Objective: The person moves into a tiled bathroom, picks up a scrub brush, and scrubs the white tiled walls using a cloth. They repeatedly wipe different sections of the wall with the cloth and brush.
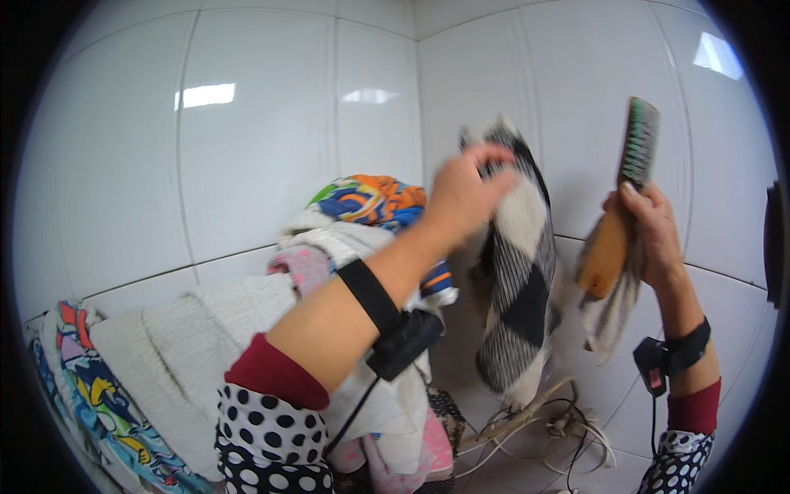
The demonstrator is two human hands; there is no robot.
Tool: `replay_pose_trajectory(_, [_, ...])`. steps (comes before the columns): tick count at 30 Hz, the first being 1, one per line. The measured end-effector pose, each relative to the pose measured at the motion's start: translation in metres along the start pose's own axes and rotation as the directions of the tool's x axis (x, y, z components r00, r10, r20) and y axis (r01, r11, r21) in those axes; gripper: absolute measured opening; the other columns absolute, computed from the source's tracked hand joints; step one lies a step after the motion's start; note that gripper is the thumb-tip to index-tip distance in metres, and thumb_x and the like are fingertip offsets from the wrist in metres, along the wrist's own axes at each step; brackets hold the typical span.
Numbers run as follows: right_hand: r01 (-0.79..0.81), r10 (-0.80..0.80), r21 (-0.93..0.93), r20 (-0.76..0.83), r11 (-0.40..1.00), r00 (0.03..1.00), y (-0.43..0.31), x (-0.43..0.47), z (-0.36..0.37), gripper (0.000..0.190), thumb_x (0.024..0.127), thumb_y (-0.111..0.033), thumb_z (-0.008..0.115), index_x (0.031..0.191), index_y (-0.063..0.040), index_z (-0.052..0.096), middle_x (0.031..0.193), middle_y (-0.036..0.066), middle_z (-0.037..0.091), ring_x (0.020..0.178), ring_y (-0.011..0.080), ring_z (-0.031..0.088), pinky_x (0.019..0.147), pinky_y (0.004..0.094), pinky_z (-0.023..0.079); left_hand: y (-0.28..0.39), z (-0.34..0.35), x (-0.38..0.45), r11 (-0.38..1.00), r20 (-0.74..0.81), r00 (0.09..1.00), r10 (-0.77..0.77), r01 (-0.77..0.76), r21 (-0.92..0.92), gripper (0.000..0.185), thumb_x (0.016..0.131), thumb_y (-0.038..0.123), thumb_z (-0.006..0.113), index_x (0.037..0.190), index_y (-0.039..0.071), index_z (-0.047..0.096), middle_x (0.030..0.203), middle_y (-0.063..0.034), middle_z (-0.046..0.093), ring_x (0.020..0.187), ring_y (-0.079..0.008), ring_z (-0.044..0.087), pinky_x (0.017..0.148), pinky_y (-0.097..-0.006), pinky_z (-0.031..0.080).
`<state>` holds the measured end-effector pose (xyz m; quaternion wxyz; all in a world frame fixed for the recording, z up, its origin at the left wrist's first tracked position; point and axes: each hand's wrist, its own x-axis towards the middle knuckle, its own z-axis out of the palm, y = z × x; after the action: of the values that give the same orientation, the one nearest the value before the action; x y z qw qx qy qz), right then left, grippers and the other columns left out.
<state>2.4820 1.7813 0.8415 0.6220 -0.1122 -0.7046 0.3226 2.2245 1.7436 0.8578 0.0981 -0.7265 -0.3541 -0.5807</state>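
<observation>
In my right hand [654,228] is a wooden-handled brush [608,247] with green and grey bristles, held upright, bristle end up. A light beige cloth [617,321] hangs from the same hand, below and behind the handle. My left hand [472,191], blurred, is raised at the upper part of a black, white and grey checked cloth [528,278] that hangs near the wall corner. The fingers overlap the cloth; whether they grip it cannot be told.
Piled towels [216,333] lie on the left, with a colourful patterned cloth [370,197] on top at the back. White tiled walls [259,142] meet in a corner ahead. Coiled cables [549,426] lie low beneath the checked cloth. A dark object [776,247] is at the right edge.
</observation>
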Motion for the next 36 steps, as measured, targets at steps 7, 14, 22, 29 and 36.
replay_pose_trajectory(7, [0.036,-0.039,0.043,0.050,0.998,0.998,0.009,0.004,0.006,0.028,0.089,-0.032,0.058,0.095,-0.007,0.049,0.082,0.004,0.058,0.067,0.0106,0.056,0.060,0.0255,0.049,0.027,-0.203,0.010,0.980,-0.228,0.972,-0.054,0.095,0.176,0.034,0.084,0.015,0.062,0.116,0.004,0.057,0.096,-0.0073,0.061,0.080,-0.0121,0.058,0.070,-0.0257,0.048])
replay_pose_trajectory(14, [0.071,-0.081,0.129,0.079,0.989,0.994,0.008,0.007,0.025,0.025,0.089,-0.031,0.058,0.092,-0.008,0.051,0.080,0.003,0.058,0.070,0.0094,0.054,0.063,0.0242,0.046,0.085,-0.259,-0.081,0.289,0.105,0.820,-0.562,0.076,0.954,0.034,0.076,0.011,0.058,0.109,0.009,0.061,0.097,-0.0124,0.066,0.090,-0.0231,0.063,0.081,-0.0325,0.049])
replay_pose_trajectory(22, [0.031,-0.084,0.212,0.247,0.977,0.965,-0.012,0.010,0.077,0.024,0.089,-0.028,0.057,0.095,-0.006,0.051,0.082,0.005,0.059,0.072,0.0113,0.056,0.064,0.0272,0.049,0.131,-0.247,-0.098,0.070,-0.235,0.518,-0.822,0.502,0.862,0.020,0.084,0.018,0.055,0.096,0.010,0.068,0.090,-0.0132,0.066,0.087,-0.0246,0.063,0.076,-0.0340,0.048])
replay_pose_trajectory(29, [0.016,-0.062,0.245,0.180,0.969,0.982,-0.021,0.018,0.095,0.024,0.089,-0.028,0.057,0.097,-0.006,0.050,0.085,0.007,0.061,0.075,0.0130,0.058,0.068,0.0279,0.050,0.103,-0.205,-0.078,0.035,0.074,0.899,-0.432,-0.065,0.997,0.022,0.079,0.029,0.060,0.090,0.012,0.069,0.088,-0.0127,0.059,0.080,-0.0313,0.060,0.074,-0.0386,0.049])
replay_pose_trajectory(36, [-0.042,-0.030,0.436,0.157,0.899,0.987,-0.019,0.018,0.097,0.026,0.091,-0.031,0.054,0.100,-0.007,0.048,0.087,0.007,0.061,0.074,0.0136,0.060,0.067,0.0297,0.052,0.103,-0.155,-0.068,0.352,0.212,0.972,-0.102,-0.164,0.922,0.024,0.083,0.021,0.057,0.092,0.002,0.066,0.096,-0.0158,0.062,0.090,-0.0305,0.060,0.080,-0.0401,0.047])
